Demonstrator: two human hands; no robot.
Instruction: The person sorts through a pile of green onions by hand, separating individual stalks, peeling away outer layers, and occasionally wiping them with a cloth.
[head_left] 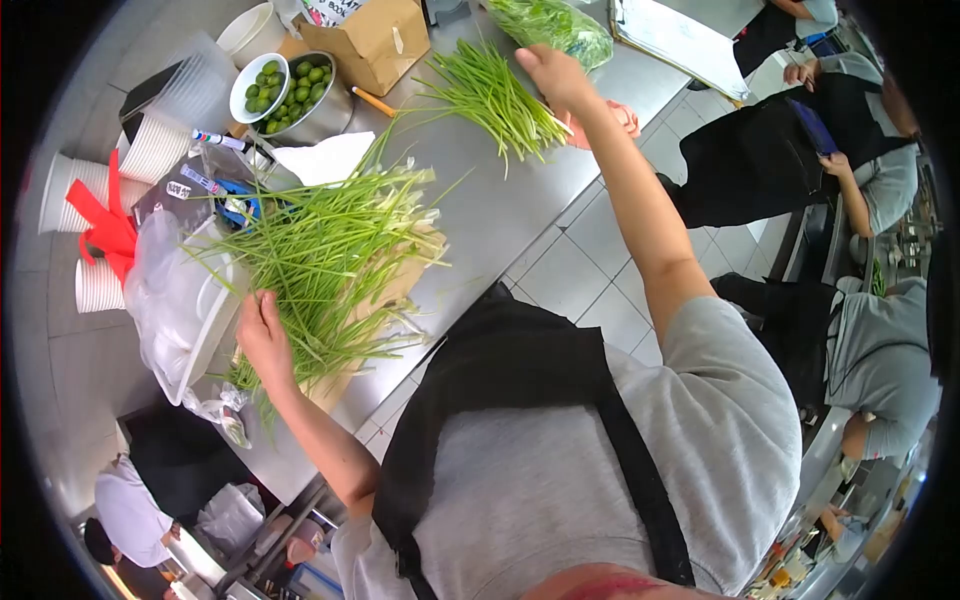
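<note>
A large loose pile of long green stalks with pale ends point(330, 260) covers the left part of the steel table point(480, 215). My left hand point(264, 335) is at the pile's near left edge, its fingers bent against the stalks; whether it grips any cannot be told. A smaller, neater bunch of green stalks point(495, 98) lies farther right on the table. Just beyond that bunch's right side is my right hand point(552, 75), fingers closed together, with what they hold hidden. A pinkish cloth point(612, 125) lies partly behind my right forearm.
Bowls of small green fruit point(302, 98), a cardboard box point(365, 45) and a marker point(220, 140) stand at the back. Stacked cups point(95, 190) and a plastic-covered tray point(205, 320) are left. Bagged greens point(555, 30) and a clipboard point(680, 45) lie back right. Several people stand nearby.
</note>
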